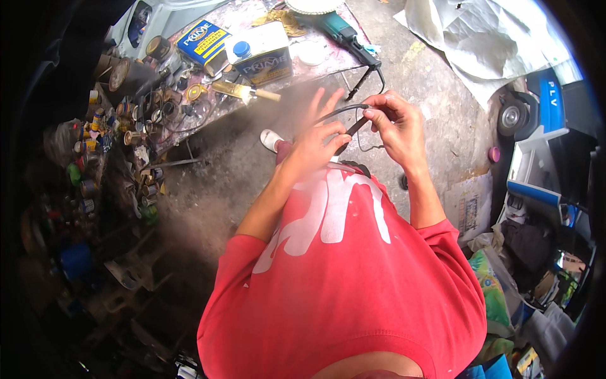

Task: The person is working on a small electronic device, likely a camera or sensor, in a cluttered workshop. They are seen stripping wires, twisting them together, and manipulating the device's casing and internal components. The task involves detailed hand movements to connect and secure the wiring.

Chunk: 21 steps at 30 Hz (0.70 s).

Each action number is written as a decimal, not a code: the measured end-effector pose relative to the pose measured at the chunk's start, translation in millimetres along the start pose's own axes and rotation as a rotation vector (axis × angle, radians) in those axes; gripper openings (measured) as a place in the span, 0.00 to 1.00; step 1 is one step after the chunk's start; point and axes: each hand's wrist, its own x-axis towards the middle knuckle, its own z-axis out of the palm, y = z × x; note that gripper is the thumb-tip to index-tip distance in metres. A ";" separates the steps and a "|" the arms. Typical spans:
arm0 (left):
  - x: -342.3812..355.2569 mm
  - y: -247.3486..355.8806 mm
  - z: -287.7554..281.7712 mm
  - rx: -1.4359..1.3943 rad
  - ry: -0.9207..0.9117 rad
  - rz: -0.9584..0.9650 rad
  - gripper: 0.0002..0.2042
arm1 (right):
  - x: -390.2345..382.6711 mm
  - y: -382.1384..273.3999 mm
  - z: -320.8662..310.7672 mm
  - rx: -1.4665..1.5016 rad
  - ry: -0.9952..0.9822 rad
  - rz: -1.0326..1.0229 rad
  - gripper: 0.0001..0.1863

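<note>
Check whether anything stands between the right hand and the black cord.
Nothing visible does: the right hand already pinches the black cord between thumb and fingers. The left hand is off to the left, not between them.

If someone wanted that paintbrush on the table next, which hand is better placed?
Probably the left hand: it is nearer the paintbrush. The right hand is farther off, pinching a dark cord; the left seems occupied too.
</note>
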 end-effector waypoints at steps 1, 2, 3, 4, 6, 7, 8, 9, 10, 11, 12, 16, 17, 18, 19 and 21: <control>-0.8 1.1 -1.2 -0.001 -0.003 -0.014 0.04 | 0.0 -1.9 -0.3 -0.038 -0.004 -0.011 0.05; -1.7 2.1 -1.8 -0.001 -0.005 -0.028 0.05 | -0.2 -2.8 -0.3 -0.076 -0.008 -0.022 0.05; -3.1 3.6 -1.5 0.021 0.031 -0.028 0.05 | -1.0 -2.0 0.0 -0.088 -0.012 -0.017 0.05; -3.7 5.6 -3.1 0.048 0.068 -0.027 0.05 | -0.7 -2.2 1.1 -0.097 -0.016 -0.016 0.05; -3.9 2.8 -4.5 0.112 0.179 -0.028 0.05 | -1.2 -0.1 5.7 -0.136 -0.031 -0.075 0.05; -4.0 -5.4 -1.9 0.145 0.251 -0.026 0.06 | -3.5 2.7 11.1 -0.169 -0.035 -0.135 0.05; -5.9 -13.8 1.4 0.179 0.322 -0.027 0.07 | -6.4 5.2 16.3 -0.199 -0.043 -0.193 0.06; -7.7 -22.0 2.8 0.175 0.337 -0.046 0.07 | -8.2 5.8 20.3 -0.230 -0.062 -0.245 0.06; -11.4 -31.9 3.3 0.173 0.351 -0.068 0.08 | -10.3 7.8 25.0 -0.257 -0.083 -0.296 0.07; -14.1 -41.0 3.4 0.170 0.367 -0.089 0.09 | -12.0 7.5 27.6 -0.286 -0.104 -0.348 0.07; -16.5 -50.5 4.7 0.152 0.493 0.058 0.13 | -14.3 6.4 29.0 -0.312 -0.123 -0.348 0.09; -60.8 -75.0 14.8 0.078 0.551 0.002 0.13 | -26.3 13.2 34.3 -0.267 -0.132 -0.314 0.10; -69.9 -73.8 15.3 0.002 0.503 -0.135 0.13 | -27.8 16.0 32.4 -0.183 -0.079 -0.226 0.10; -82.7 -69.0 16.1 -0.073 0.454 -0.272 0.12 | -28.8 18.2 30.2 -0.099 -0.026 -0.138 0.10; -94.9 -61.7 14.3 -0.145 0.404 -0.407 0.12 | -29.0 19.8 27.5 -0.012 0.028 -0.050 0.09; -103.1 -35.1 -4.0 -0.124 0.110 -0.609 0.12 | -27.4 21.5 22.0 -0.038 -0.007 -0.030 0.12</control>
